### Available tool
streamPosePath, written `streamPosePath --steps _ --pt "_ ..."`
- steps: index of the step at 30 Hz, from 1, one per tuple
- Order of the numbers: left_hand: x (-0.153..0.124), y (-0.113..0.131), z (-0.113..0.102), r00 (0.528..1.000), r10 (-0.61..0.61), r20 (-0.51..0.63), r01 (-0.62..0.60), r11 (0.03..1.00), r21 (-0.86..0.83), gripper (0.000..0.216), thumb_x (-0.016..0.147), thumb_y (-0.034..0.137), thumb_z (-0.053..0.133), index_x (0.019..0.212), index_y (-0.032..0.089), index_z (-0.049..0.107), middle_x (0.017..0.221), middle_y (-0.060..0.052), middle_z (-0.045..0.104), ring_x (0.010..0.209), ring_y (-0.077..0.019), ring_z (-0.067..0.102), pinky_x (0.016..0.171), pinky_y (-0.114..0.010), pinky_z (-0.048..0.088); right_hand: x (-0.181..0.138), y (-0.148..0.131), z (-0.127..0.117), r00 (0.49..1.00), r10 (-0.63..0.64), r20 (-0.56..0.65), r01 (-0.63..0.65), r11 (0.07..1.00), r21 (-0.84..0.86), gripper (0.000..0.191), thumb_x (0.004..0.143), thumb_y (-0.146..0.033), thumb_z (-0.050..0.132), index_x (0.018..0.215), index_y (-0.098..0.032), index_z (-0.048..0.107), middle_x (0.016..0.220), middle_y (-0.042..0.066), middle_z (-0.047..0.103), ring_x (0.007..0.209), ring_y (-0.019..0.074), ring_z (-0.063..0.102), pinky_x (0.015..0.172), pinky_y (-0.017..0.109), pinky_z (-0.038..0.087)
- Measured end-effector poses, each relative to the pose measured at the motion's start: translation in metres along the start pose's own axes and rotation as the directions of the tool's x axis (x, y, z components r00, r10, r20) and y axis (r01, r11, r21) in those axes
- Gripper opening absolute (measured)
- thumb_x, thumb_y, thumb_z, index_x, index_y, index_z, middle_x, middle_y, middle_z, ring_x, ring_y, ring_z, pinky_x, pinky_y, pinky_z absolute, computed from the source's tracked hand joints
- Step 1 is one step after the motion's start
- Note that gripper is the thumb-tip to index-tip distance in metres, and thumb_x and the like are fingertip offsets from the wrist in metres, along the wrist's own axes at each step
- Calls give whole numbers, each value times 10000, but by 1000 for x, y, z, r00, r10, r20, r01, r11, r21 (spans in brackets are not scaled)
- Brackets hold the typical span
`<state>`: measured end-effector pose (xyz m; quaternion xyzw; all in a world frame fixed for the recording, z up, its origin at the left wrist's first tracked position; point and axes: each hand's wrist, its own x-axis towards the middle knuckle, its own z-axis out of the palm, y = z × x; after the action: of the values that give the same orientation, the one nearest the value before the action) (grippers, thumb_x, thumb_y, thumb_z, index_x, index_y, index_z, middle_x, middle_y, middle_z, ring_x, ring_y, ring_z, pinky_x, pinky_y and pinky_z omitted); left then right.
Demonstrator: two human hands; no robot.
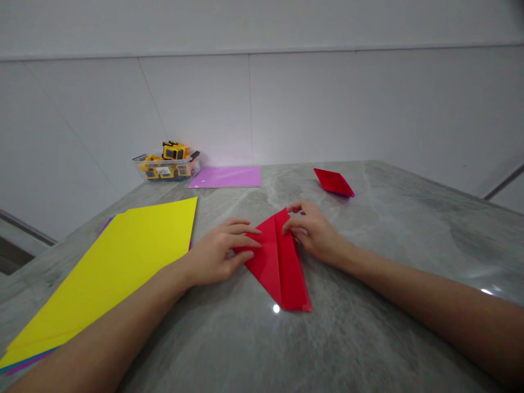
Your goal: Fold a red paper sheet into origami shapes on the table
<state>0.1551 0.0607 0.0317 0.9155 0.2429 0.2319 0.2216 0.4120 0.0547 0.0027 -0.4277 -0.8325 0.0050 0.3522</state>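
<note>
A creased sheet of red paper (270,261) lies in front of me on the grey table, folded into an angular shape with a crease running down it. My left hand (221,252) rests on its left side, fingers stretched out and spread over the paper. At the upper right edge, the bent fingers of my right hand (311,230) grip the folded flap, with the thumb partly under the edge. Farther back on the right sits a separate folded red paper piece (334,182) with a magenta edge.
Left of my hands lies a stack of large coloured sheets (118,267), yellow on top. Against the back wall are a clear plastic box (166,170) of yellow toy vehicles and a light purple sheet (229,177). The marble-patterned table (393,240) ends at the wall.
</note>
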Motion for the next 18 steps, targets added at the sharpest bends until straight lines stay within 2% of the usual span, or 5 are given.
streamPosePath --steps 4,7,9,12,18 --pt "0 7 4 978 30 206 -69 980 186 345 904 275 538 1239 246 615 1213 -91 618 1106 -231 538 982 -404 402 0 -1 5 935 353 -12 -348 926 147 409 803 -97 521 1205 -157 564 1008 87 600 791 159 596 746 319 499" --pt "-1 19 7 970 -26 243 -41 963 266 346 908 305 528 1230 217 620 1070 -96 605 975 -219 561 876 -355 447 1 -13 2 839 525 145 -545 800 253 414 866 -221 486 1265 -117 526 845 66 672 638 147 605 609 282 483" --pt "-1 25 10 963 -55 264 -24 957 288 341 917 324 506 1215 207 625 983 -81 576 877 -202 567 797 -325 462 3 -24 -3 815 499 296 -572 775 269 340 865 -292 504 1122 -111 633 767 63 693 666 174 626 599 281 476" --pt "-1 29 13 960 -81 267 -1 956 293 337 922 350 492 1186 194 633 951 -72 548 830 -197 567 759 -318 467 4 -36 -9 806 371 461 -522 813 259 177 776 -218 578 867 -145 712 795 49 721 714 190 648 610 270 471" --pt "-1 23 18 968 -8 250 -56 968 245 331 932 330 481 1197 179 608 1170 -107 538 1003 -223 579 921 -361 453 5 -40 -12 779 351 520 -510 837 200 187 707 -130 565 814 -162 714 792 23 731 705 185 653 582 245 445"
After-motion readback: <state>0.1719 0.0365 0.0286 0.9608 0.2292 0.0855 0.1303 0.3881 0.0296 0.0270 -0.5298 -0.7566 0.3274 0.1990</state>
